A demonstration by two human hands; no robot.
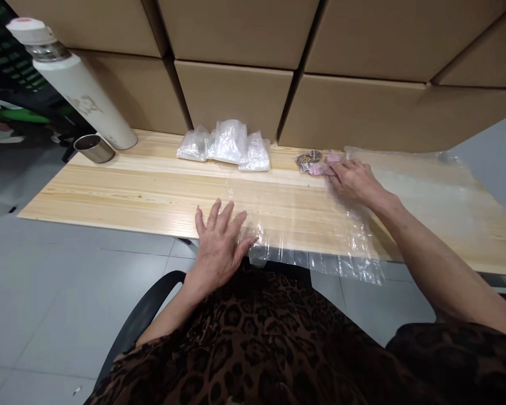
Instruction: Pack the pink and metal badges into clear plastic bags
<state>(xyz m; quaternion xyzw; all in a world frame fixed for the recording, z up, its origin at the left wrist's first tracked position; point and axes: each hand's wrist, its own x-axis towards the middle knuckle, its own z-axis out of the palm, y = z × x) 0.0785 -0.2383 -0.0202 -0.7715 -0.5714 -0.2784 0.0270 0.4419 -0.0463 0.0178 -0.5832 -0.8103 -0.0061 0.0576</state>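
My left hand (219,242) lies flat with fingers spread on the near edge of the wooden table (122,191), pressing the left end of a stack of clear plastic bags (303,225) that hangs over the edge. My right hand (352,179) reaches farther back, fingers resting on a small pile of pink and dark items (314,162) at the rear of the table. Whether it grips one I cannot tell. Three small filled clear bags (227,145) lie against the cardboard boxes, left of that pile.
Stacked cardboard boxes (236,95) wall off the back of the table. A white thermos bottle (73,81) and a metal cup (93,148) stand at the far left corner. More clear plastic sheeting (421,180) covers the table's right part. A black chair armrest (141,320) is below left.
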